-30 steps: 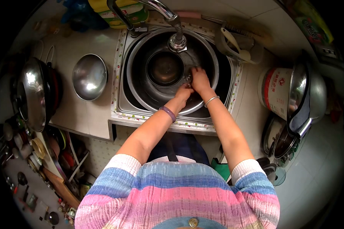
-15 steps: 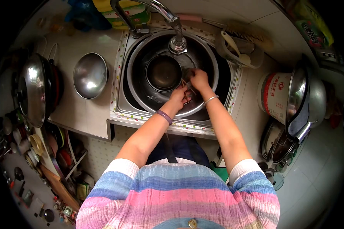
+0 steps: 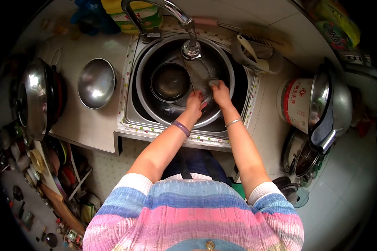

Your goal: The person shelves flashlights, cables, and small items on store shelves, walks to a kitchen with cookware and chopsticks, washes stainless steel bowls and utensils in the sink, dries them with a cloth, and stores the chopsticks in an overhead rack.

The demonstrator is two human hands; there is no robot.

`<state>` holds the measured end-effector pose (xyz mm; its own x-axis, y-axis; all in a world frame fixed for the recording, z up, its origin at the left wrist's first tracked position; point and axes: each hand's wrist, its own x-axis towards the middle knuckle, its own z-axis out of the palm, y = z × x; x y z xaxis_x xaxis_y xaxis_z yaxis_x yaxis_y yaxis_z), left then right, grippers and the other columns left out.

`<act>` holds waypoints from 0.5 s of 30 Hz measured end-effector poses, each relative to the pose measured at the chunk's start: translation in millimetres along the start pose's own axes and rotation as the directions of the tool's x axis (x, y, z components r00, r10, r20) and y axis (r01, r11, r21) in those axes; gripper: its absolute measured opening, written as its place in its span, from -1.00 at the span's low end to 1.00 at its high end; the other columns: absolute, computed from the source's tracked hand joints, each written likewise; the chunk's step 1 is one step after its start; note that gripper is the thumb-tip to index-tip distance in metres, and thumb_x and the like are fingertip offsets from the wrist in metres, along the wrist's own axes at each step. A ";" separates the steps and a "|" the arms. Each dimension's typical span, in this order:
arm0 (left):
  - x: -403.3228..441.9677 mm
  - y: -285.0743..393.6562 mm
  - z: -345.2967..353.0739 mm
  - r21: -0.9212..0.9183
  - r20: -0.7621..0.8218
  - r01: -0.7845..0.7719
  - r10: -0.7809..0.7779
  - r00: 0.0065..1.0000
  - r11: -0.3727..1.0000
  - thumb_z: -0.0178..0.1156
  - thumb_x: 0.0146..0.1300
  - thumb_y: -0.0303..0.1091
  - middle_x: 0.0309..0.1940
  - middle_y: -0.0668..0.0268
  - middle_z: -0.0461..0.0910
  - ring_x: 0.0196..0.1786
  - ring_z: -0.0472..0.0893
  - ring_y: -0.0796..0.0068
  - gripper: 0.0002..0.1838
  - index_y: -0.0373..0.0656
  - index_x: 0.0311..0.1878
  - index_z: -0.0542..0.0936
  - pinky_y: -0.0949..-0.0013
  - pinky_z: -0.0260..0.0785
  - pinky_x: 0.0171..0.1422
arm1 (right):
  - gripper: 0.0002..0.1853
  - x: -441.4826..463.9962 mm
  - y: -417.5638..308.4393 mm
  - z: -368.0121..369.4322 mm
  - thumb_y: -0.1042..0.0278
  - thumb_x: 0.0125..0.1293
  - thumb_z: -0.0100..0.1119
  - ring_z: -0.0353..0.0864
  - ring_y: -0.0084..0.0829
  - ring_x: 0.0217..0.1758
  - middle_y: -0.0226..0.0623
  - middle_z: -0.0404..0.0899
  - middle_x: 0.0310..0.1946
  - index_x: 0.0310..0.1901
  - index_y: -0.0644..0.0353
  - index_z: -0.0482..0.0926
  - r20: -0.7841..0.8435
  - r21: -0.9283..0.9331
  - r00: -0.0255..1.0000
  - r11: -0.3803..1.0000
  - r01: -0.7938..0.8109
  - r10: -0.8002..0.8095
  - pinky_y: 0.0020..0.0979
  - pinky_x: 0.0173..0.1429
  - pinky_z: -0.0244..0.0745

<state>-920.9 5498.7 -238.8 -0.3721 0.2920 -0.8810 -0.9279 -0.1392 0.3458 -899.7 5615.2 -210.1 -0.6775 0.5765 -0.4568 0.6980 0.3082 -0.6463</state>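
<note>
A large round metal basin (image 3: 140, 83) sits in the sink, with a small dark metal bowl (image 3: 170, 83) inside at its left. My left hand (image 3: 195, 102) is over the near part of the basin. Its fingers close on a thin chopstick (image 3: 189, 77) that points away toward the faucet; whether more than one is held I cannot tell. Just to the right, my right hand (image 3: 221, 93) grips a small greyish scrubbing pad (image 3: 213, 81), its exact kind unclear. The two hands are apart. Wet, whitish streaks show on the basin's floor.
The chrome faucet (image 3: 191, 49) hangs over the basin's far side. A steel bowl (image 3: 96, 83) stands on the left counter beside a lidded pan (image 3: 34, 98). A clear container (image 3: 255, 62) with a pale spoon is at the back right; a red-and-white bucket (image 3: 294, 102) stands farther right.
My hands were together around reddish-brown sticks; now they have separated, the left holding a stick pointing away. The view has shifted slightly, and the small bowl sits a bit further left.
</note>
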 end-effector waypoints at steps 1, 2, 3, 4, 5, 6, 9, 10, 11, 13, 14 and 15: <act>-1.6 2.9 3.3 0.000 0.008 -0.007 0.007 1.000 1.000 -0.17 0.38 -0.31 -0.06 0.32 0.42 0.00 0.43 0.41 -0.79 0.04 0.04 0.34 0.10 0.39 -0.01 | -0.56 -0.3 1.3 12.2 0.31 0.23 0.02 0.49 -0.08 0.04 0.12 0.49 -0.04 0.04 0.49 0.38 -0.014 0.069 1.000 0.998 0.007 -0.006 -0.32 0.09 0.33; -3.1 6.0 5.9 0.000 0.017 -0.014 0.014 1.000 1.000 -0.17 0.38 -0.32 -0.04 0.31 0.42 -0.02 0.45 0.40 -0.78 0.04 0.06 0.31 0.11 0.40 -0.03 | -0.53 0.8 4.6 18.1 0.31 0.22 0.03 0.49 -0.11 0.04 0.09 0.49 -0.03 0.08 0.49 0.35 0.049 0.091 0.998 0.995 -0.029 0.025 -0.34 0.08 0.35; -5.4 9.0 7.5 -0.018 0.008 -0.017 0.017 1.000 1.000 -0.17 0.38 -0.32 -0.04 0.31 0.43 -0.04 0.46 0.39 -0.79 0.04 0.05 0.30 0.13 0.41 -0.07 | -0.56 3.4 9.3 18.5 0.31 0.24 0.03 0.50 -0.19 0.02 0.01 0.51 -0.05 0.07 0.47 0.37 0.127 0.151 0.991 0.987 -0.055 0.036 -0.36 0.06 0.36; -11.7 14.2 9.3 -0.035 -0.003 -0.018 0.018 1.000 0.999 -0.16 0.38 -0.31 -0.04 0.31 0.43 -0.06 0.48 0.39 -0.79 0.04 0.05 0.29 0.14 0.42 -0.11 | -0.58 2.9 8.8 15.8 0.31 0.25 0.03 0.51 -0.27 0.00 -0.07 0.53 -0.08 0.06 0.44 0.39 0.206 0.208 0.978 0.974 -0.087 0.044 -0.39 0.05 0.37; -14.9 14.7 8.0 -0.052 -0.016 -0.017 0.017 1.000 0.999 -0.15 0.38 -0.31 -0.04 0.31 0.44 -0.08 0.50 0.38 -0.80 0.04 0.04 0.27 0.16 0.43 -0.14 | -0.62 -3.3 2.9 9.1 0.32 0.25 0.03 0.53 -0.30 -0.04 -0.10 0.55 -0.12 0.03 0.41 0.41 0.278 0.381 0.957 0.904 -0.193 0.087 -0.39 0.02 0.39; -17.2 14.0 5.0 -0.056 -0.002 -0.020 0.020 1.000 0.998 -0.14 0.38 -0.31 -0.07 0.32 0.45 -0.12 0.50 0.39 -0.81 0.04 0.02 0.27 0.18 0.44 -0.18 | -0.65 -10.1 -3.2 0.5 0.33 0.26 0.03 0.55 -0.33 -0.08 -0.13 0.56 -0.15 0.00 0.39 0.43 0.351 0.533 0.929 0.792 -0.298 0.113 -0.40 -0.02 0.40; -26.6 10.3 -0.2 -0.058 0.048 -0.037 0.039 0.998 0.998 -0.10 0.37 -0.33 -0.30 0.33 0.49 -0.36 0.49 0.51 -0.86 0.02 -0.05 0.26 0.37 0.39 -0.37 | -0.73 -20.3 -12.9 -24.8 0.36 0.27 0.03 0.51 -0.50 -0.19 -0.30 0.55 -0.25 -0.05 0.32 0.47 0.287 0.604 0.955 0.761 -0.236 0.068 -0.50 -0.14 0.41; -33.7 10.6 1.0 -0.057 0.058 -0.058 0.062 0.996 0.997 -0.12 0.37 -0.33 -0.36 0.33 0.47 -0.43 0.46 0.53 -0.88 0.00 -0.06 0.26 0.42 0.34 -0.43 | -0.75 -21.4 -13.0 -31.8 0.37 0.28 0.03 0.48 -0.58 -0.23 -0.38 0.54 -0.28 -0.06 0.31 0.47 0.221 0.565 0.975 0.811 -0.156 0.034 -0.54 -0.19 0.40; -41.1 10.5 2.1 -0.056 0.067 -0.079 0.083 0.994 0.995 -0.14 0.38 -0.33 -0.41 0.34 0.46 -0.50 0.42 0.55 -0.89 -0.02 -0.07 0.27 0.47 0.28 -0.50 | -0.76 -21.9 -12.1 -36.9 0.39 0.27 0.03 0.43 -0.61 -0.28 -0.42 0.51 -0.30 -0.05 0.24 0.48 0.167 0.510 0.985 0.859 -0.042 -0.051 -0.59 -0.25 0.38; -55.6 10.0 1.7 -0.059 0.106 -0.090 0.096 0.990 0.994 -0.16 0.38 -0.33 -0.52 0.35 0.41 -0.62 0.35 0.58 -0.91 -0.06 -0.12 0.29 0.53 0.17 -0.60 | -0.76 -29.8 -17.0 -37.5 0.41 0.27 0.03 0.44 -0.61 -0.27 -0.43 0.49 -0.30 -0.03 0.19 0.48 0.177 0.517 0.981 0.856 -0.021 -0.082 -0.59 -0.26 0.40; -60.2 11.2 0.4 -0.063 0.140 -0.083 0.092 0.986 0.995 -0.17 0.38 -0.33 -0.57 0.36 0.39 -0.67 0.32 0.59 -0.91 -0.08 -0.15 0.31 0.55 0.11 -0.64 | -0.76 -33.8 -21.1 -36.9 0.42 0.27 0.03 0.44 -0.61 -0.27 -0.44 0.49 -0.30 -0.02 0.16 0.47 0.178 0.521 0.979 0.853 -0.009 -0.098 -0.59 -0.26 0.41; -63.1 12.0 -0.7 -0.068 0.175 -0.076 0.087 0.981 0.995 -0.17 0.38 -0.33 -0.62 0.37 0.36 -0.71 0.28 0.60 -0.90 -0.10 -0.18 0.33 0.56 0.05 -0.68 | -0.76 -39.3 -26.9 -33.9 0.43 0.27 0.02 0.46 -0.61 -0.25 -0.44 0.49 -0.29 -0.03 0.12 0.47 0.234 0.613 0.970 0.783 -0.100 -0.060 -0.60 -0.25 0.42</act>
<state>-908.6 5477.9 -179.3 -0.4496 0.4400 -0.7774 -0.8932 -0.2252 0.3892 -884.0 5609.9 -154.1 -0.7535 0.3637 -0.5477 0.4722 -0.2803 -0.8357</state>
